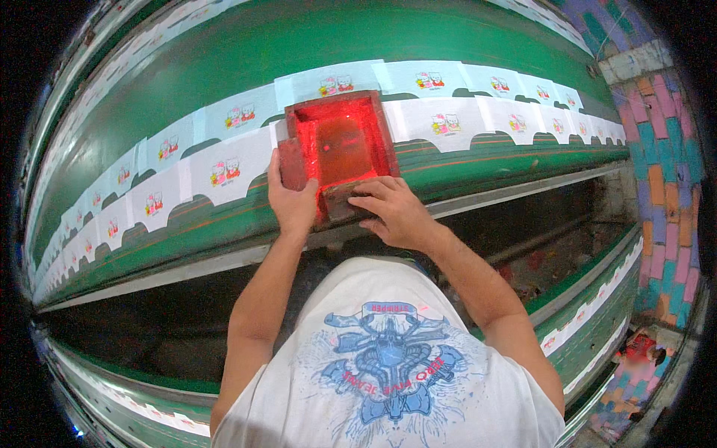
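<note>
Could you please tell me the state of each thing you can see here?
Left hand: gripping the dark red block
Right hand: fingers bent at the frame's near edge; grip unclear
Frame: over the cloth rows, red inside
Dark red block: held beside the frame's left wall
White cloth pieces: laid in a row, printed
Pale blue cloth pieces: laid in a row, printed
Green table: partly covered
</note>
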Action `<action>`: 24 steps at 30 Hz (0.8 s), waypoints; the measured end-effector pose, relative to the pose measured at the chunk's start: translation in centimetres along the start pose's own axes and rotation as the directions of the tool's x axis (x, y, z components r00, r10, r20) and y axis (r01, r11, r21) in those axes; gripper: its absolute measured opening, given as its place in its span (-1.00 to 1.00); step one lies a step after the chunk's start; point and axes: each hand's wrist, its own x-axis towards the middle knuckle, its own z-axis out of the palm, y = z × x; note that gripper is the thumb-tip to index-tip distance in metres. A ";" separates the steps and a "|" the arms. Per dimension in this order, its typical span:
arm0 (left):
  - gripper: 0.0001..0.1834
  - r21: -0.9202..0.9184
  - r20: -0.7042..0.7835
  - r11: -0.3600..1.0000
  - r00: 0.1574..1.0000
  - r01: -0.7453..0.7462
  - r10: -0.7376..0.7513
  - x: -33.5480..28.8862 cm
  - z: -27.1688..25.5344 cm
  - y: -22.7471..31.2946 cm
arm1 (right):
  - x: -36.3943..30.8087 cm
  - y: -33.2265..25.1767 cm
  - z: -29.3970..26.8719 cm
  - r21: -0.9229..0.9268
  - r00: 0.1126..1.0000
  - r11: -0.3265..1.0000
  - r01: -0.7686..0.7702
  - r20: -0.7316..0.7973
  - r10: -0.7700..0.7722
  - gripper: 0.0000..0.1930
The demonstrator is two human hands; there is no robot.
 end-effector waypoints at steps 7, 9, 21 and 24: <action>0.05 -0.073 -0.025 0.996 0.998 -0.060 0.058 -1.5 3.0 3.7 | -5.7 5.1 -1.1 0.431 0.856 0.862 -0.266 -0.305 0.417 -0.54; 0.06 -0.055 -0.027 0.996 0.997 -0.070 0.069 -2.2 6.0 4.6 | -7.9 7.2 -2.2 0.508 0.850 0.821 -0.261 -0.282 0.445 -0.54; 0.12 -0.116 0.001 0.993 1.000 0.015 -0.015 -6.6 23.2 9.1 | -18.1 19.0 -11.5 0.427 0.851 0.860 -0.279 -0.304 0.427 -0.51; 0.13 -0.160 0.017 0.985 0.998 0.069 -0.067 -7.1 24.1 9.8 | -19.0 20.2 -12.6 0.444 0.873 0.858 -0.257 -0.273 0.403 -0.52</action>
